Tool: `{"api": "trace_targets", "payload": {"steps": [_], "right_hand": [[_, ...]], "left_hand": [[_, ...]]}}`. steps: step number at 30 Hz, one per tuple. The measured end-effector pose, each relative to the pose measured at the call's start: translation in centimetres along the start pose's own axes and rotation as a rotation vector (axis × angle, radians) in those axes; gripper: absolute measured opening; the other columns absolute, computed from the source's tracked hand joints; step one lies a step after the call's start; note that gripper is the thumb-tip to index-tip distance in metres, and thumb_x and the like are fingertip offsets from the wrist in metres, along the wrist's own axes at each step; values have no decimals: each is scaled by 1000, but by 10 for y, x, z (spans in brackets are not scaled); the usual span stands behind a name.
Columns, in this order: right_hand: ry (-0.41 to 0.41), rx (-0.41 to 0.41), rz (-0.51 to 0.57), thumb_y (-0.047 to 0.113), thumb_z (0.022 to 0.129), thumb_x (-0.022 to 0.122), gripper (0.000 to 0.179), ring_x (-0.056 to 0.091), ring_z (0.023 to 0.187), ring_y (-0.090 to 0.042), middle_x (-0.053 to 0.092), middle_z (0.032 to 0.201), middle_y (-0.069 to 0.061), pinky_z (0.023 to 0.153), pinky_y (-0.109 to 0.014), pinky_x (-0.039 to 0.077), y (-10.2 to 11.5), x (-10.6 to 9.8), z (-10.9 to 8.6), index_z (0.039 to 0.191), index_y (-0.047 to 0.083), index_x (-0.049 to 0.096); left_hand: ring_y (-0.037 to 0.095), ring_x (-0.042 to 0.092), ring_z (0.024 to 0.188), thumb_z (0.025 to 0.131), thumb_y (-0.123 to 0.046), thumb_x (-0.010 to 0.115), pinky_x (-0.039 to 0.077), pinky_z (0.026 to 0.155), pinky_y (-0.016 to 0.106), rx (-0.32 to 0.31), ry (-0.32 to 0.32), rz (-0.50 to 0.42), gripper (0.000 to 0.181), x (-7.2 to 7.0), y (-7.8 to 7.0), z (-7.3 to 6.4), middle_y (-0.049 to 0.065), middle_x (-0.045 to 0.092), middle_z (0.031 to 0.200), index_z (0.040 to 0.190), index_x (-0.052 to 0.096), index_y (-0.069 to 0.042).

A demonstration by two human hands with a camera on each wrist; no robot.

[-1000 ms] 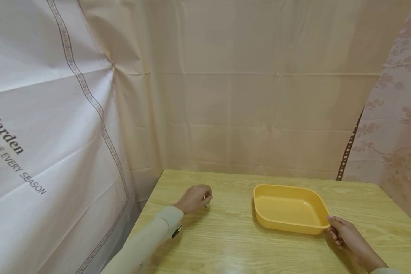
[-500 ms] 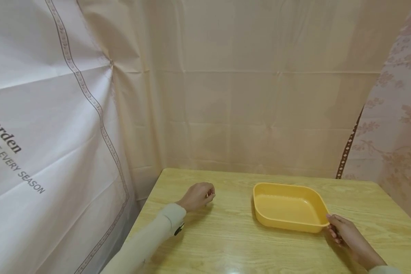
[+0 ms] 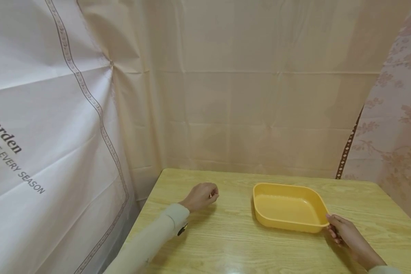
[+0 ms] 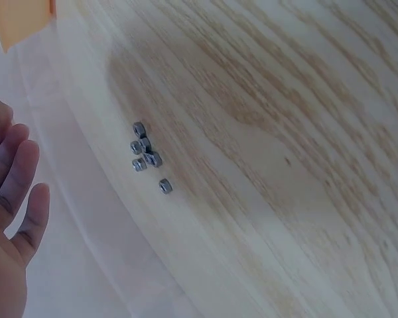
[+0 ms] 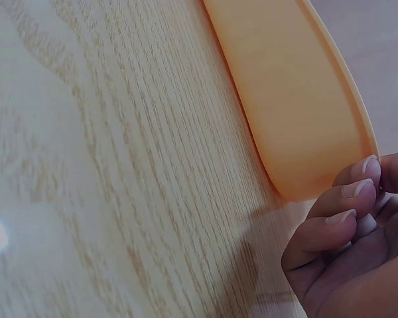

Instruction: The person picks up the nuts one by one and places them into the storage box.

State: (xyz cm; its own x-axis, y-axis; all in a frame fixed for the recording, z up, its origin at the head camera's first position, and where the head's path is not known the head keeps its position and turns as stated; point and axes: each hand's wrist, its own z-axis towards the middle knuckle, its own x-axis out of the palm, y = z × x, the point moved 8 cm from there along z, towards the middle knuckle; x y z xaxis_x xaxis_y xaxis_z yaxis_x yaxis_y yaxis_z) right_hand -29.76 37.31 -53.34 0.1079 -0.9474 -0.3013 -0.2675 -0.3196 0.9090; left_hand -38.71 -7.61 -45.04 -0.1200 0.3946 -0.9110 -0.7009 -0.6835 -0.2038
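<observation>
My right hand point(image 3: 346, 234) pinches the near right corner of a yellow plastic tray point(image 3: 291, 226). In the right wrist view the thumb and index finger of that hand point(image 5: 358, 245) meet at the rim of the tray point(image 5: 298, 99), other fingers curled below. My left hand point(image 3: 200, 197) is over the left half of the table, loosely curled, with nothing visible in it. Several small metal nuts point(image 4: 144, 144) lie in a loose cluster on the wood beside the left hand point(image 4: 13, 192); from the head view that hand hides them.
A light wood-grain table point(image 3: 233, 243) carries everything. Beige cloth point(image 3: 246, 95) hangs behind it, with printed white cloth point(image 3: 61, 160) on the left and floral cloth point(image 3: 397, 125) on the right. Bare wood lies between left hand and tray.
My left hand has drifted slightly to the right, covering the nuts that partly showed by its thumb. The right hand and the tray stay in place.
</observation>
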Motion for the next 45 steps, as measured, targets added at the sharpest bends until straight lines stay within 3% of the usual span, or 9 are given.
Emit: {"api": "trace_targets", "payload": {"steps": [30,45], "right_hand": [[11,-10,8,47,112,36,43,46,55,-8,46,69,5,52,-23,42,-2,0,1,87,13,48],[3,7,-23,49,111,36,45,46,55,-9,47,70,4,53,-25,42,-3,-2,1,87,13,48]], "left_hand": [[-2,55,72,103,-20,65,46,64,13,39,47,24,8,10,-21,18,-8,68,89,99,70,-16],[-1,56,74,102,-18,66,45,64,11,87,20,24,7,8,-31,23,-5,69,91,98,70,-14]]}}
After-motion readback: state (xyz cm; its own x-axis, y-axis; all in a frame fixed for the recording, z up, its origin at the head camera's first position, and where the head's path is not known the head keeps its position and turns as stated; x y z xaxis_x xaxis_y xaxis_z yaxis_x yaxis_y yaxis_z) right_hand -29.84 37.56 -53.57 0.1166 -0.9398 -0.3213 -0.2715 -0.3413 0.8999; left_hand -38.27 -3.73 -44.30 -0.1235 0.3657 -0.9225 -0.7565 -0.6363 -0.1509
